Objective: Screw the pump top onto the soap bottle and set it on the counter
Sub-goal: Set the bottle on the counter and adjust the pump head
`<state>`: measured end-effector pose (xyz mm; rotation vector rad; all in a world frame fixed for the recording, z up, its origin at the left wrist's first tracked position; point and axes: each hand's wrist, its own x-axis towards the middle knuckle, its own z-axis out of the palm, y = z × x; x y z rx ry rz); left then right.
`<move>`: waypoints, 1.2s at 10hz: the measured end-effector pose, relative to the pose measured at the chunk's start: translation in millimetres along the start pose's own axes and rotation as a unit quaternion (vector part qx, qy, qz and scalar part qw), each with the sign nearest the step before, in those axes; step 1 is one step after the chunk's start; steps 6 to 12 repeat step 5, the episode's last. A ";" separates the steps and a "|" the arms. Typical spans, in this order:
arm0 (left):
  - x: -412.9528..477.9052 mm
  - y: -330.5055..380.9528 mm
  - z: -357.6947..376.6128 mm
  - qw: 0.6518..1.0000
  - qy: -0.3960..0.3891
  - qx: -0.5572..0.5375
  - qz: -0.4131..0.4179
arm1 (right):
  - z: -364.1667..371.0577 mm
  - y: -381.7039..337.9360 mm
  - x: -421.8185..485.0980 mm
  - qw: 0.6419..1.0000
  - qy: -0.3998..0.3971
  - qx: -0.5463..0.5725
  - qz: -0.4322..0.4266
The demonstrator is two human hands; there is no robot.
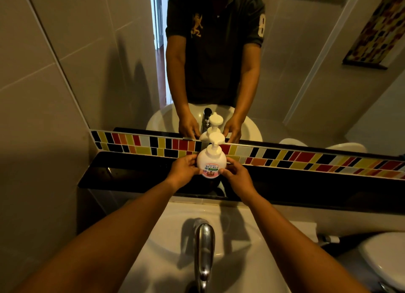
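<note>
Left hand: I have my left hand wrapped against the left flank of the soap bottle, fingers curled round the body, clamped on it.
Right hand: my right hand presses the opposite flank, thumb near the label, gripping the same bottle.
Bottle position: upright between my palms over the black counter, just in front of the coloured tile strip; I cannot tell whether its base touches the counter or hangs just above.
Pump top: the pump top sits on the neck, nozzle pointing away toward the mirror; it looks seated, so I judge the screwing is done or nearly so.
Handling: I expect smooth rounded plastic, light to moderate with liquid inside, slippery if wet; best held low on the wide belly with both palms, never by the pump head, which would depress.
Hidden: the thread collar is too small to check for tightness, and the bottle's base is masked by my fingers.
Surroundings: the faucet and white sink lie nearer me, below the counter.
</note>
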<state>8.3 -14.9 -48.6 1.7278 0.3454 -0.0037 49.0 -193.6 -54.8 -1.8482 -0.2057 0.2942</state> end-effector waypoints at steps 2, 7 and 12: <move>2.2 -1.8 -0.3 1.000 0.001 0.001 0.003 | 1.5 0.0 1.6 1.000 0.003 0.000 -0.001; -6.9 -15.0 -3.6 0.996 0.042 0.077 0.025 | 3.5 15.6 -3.7 0.996 0.059 -0.061 0.040; -6.9 -15.0 -3.6 0.996 0.042 0.077 0.025 | 3.5 15.6 -3.7 0.996 0.059 -0.061 0.040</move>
